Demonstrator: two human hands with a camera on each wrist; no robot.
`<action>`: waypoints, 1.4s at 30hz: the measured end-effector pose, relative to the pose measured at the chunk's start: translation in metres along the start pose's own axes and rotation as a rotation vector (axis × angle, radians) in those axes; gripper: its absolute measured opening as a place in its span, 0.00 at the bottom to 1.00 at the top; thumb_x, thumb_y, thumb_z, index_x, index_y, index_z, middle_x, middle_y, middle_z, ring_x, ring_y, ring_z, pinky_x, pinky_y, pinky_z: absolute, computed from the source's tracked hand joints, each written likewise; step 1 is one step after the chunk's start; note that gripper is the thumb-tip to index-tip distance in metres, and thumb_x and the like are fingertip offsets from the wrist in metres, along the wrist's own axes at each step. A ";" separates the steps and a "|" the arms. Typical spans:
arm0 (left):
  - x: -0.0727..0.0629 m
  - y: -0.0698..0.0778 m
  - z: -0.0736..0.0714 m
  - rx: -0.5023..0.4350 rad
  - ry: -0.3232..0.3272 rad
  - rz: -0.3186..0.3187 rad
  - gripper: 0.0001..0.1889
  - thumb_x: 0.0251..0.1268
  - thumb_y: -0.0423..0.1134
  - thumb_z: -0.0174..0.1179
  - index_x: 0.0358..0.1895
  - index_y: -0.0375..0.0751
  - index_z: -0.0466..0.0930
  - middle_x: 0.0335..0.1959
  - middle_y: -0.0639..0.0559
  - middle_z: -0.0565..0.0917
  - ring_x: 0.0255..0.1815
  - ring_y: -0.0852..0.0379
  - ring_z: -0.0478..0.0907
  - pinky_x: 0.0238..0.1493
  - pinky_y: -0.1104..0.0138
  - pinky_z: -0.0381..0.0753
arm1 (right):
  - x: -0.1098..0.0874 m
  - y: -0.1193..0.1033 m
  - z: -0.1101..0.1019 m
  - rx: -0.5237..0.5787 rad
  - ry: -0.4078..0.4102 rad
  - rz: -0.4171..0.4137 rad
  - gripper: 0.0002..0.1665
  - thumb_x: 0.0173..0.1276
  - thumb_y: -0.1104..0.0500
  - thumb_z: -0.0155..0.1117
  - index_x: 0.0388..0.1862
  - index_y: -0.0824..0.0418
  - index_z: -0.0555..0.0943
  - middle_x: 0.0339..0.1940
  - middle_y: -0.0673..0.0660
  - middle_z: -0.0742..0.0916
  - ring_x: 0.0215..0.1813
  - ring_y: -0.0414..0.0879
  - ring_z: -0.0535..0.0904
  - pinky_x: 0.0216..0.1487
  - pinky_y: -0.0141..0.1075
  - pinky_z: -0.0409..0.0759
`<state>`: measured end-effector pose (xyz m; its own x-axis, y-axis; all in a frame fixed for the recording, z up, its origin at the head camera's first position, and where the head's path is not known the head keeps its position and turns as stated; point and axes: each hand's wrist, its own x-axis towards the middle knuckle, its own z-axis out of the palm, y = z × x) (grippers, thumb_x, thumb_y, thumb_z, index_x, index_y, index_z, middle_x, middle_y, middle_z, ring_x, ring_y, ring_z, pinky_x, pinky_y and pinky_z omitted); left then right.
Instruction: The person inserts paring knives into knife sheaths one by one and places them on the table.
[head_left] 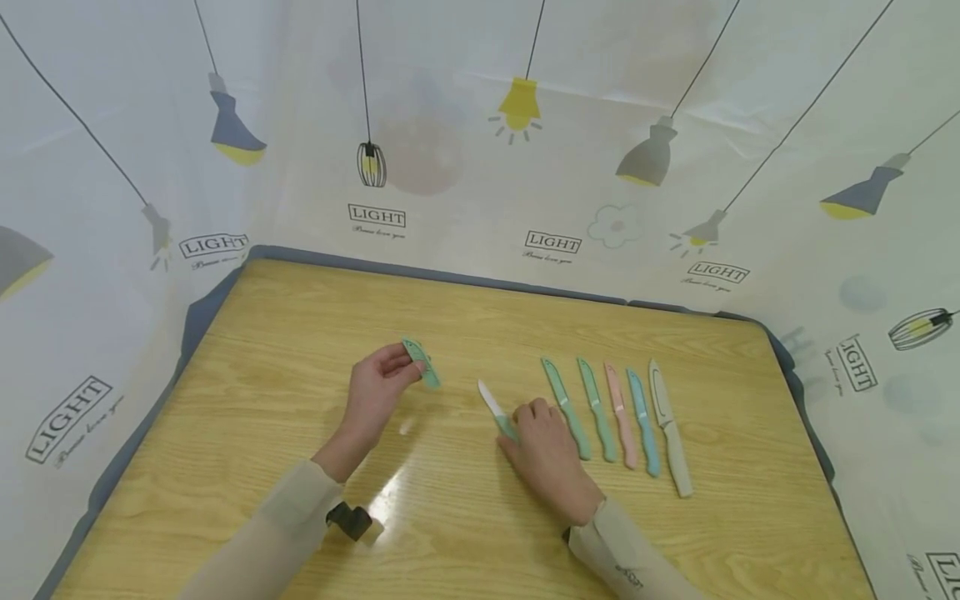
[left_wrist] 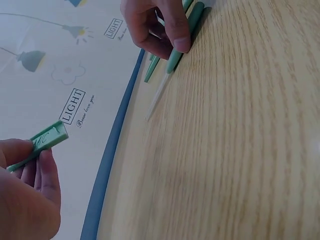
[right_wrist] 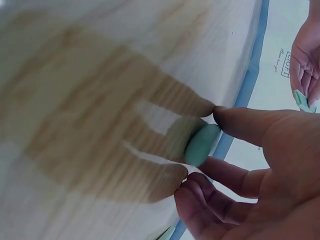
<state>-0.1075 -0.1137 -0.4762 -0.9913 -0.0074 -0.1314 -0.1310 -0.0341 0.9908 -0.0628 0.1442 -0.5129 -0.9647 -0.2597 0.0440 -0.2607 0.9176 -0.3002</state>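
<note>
My left hand point(head_left: 372, 398) holds a green blade sheath point(head_left: 422, 362) between thumb and fingers, raised over the table. In the left wrist view the sheath's point(left_wrist: 47, 137) open end faces away from the palm. To its right, a small knife with a white blade and a green handle point(left_wrist: 176, 61) lies low at the tabletop, blade bare and pointing away to the left. My right hand point(head_left: 547, 454) grips that handle, thumb on one side and fingers on the other. The right wrist view shows the handle's rounded end point(right_wrist: 202, 145) between thumb and fingers; the blade is hidden there.
Right of my right hand lies a row of sheathed knives: two green point(head_left: 567, 408) point(head_left: 597, 408), one pink point(head_left: 620, 412), one blue point(head_left: 643, 421) and a longer beige one point(head_left: 670, 425). A printed cloth point(head_left: 465, 192) walls the wooden table point(head_left: 300, 333) at the back and sides.
</note>
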 end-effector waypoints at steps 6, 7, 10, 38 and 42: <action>0.001 -0.003 0.000 -0.069 0.010 0.008 0.18 0.75 0.31 0.62 0.63 0.26 0.78 0.54 0.35 0.84 0.49 0.56 0.85 0.60 0.56 0.86 | 0.005 0.001 -0.001 0.036 -0.037 0.012 0.13 0.70 0.56 0.74 0.44 0.64 0.82 0.37 0.55 0.79 0.35 0.47 0.74 0.33 0.37 0.78; 0.002 -0.004 0.001 -0.080 0.013 0.007 0.18 0.75 0.30 0.61 0.63 0.25 0.78 0.54 0.36 0.84 0.48 0.56 0.85 0.59 0.57 0.86 | 0.006 0.001 -0.001 0.041 -0.044 0.013 0.12 0.71 0.57 0.73 0.44 0.64 0.82 0.36 0.55 0.79 0.34 0.45 0.74 0.32 0.36 0.78; 0.002 -0.004 0.002 -0.110 0.020 -0.003 0.18 0.76 0.30 0.60 0.63 0.24 0.77 0.52 0.37 0.84 0.46 0.57 0.86 0.56 0.61 0.87 | 0.008 0.001 -0.001 0.046 -0.058 0.010 0.10 0.71 0.58 0.72 0.44 0.64 0.83 0.34 0.54 0.79 0.32 0.43 0.74 0.30 0.35 0.78; 0.003 -0.015 0.006 -0.221 -0.003 -0.037 0.18 0.78 0.31 0.59 0.62 0.22 0.73 0.57 0.34 0.85 0.51 0.53 0.88 0.57 0.62 0.87 | 0.000 0.012 -0.022 0.227 -0.095 0.098 0.09 0.69 0.63 0.63 0.46 0.64 0.83 0.35 0.52 0.86 0.29 0.41 0.75 0.30 0.34 0.81; 0.003 -0.017 0.010 -0.248 -0.001 -0.047 0.16 0.78 0.31 0.58 0.61 0.23 0.74 0.58 0.31 0.83 0.54 0.51 0.87 0.57 0.61 0.87 | -0.004 0.014 -0.024 0.249 -0.056 0.050 0.08 0.69 0.64 0.62 0.46 0.64 0.82 0.36 0.53 0.86 0.31 0.41 0.76 0.32 0.35 0.82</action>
<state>-0.1084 -0.1033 -0.4928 -0.9841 0.0009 -0.1774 -0.1706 -0.2788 0.9451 -0.0636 0.1654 -0.4942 -0.9707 -0.2388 -0.0274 -0.1891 0.8291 -0.5261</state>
